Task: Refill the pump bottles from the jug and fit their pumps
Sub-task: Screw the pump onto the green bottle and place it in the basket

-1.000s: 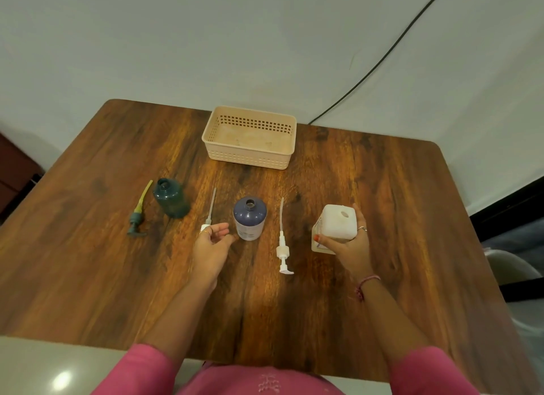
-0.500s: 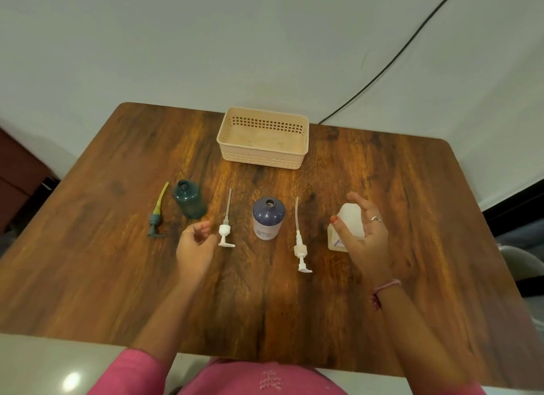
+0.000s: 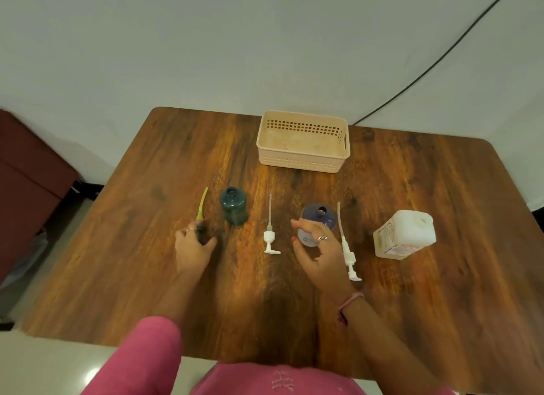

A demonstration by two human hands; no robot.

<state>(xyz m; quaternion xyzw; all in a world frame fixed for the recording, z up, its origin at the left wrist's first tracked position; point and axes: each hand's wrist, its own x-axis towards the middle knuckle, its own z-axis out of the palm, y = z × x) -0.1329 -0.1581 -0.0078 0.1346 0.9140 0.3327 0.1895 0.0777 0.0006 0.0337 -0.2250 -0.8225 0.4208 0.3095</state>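
The right hand [image 3: 316,247] had left the jug [image 3: 404,235] and closed round the purple bottle [image 3: 318,218]; the left hand [image 3: 192,244] now pinched the green pump [image 3: 202,209]. Filling had not begun.

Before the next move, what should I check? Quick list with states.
1. Purple bottle upright, neck open: ok.
2. Green bottle upright, neck open: ok.
3. Jug upright, top hole uncapped: ok.
4. Right hand has a firm grip on the purple bottle: cannot tell, fingers spread around it.
5. Left hand free for the jug: not ok, it pinches the green pump.
6. Jug fill level: cannot tell.
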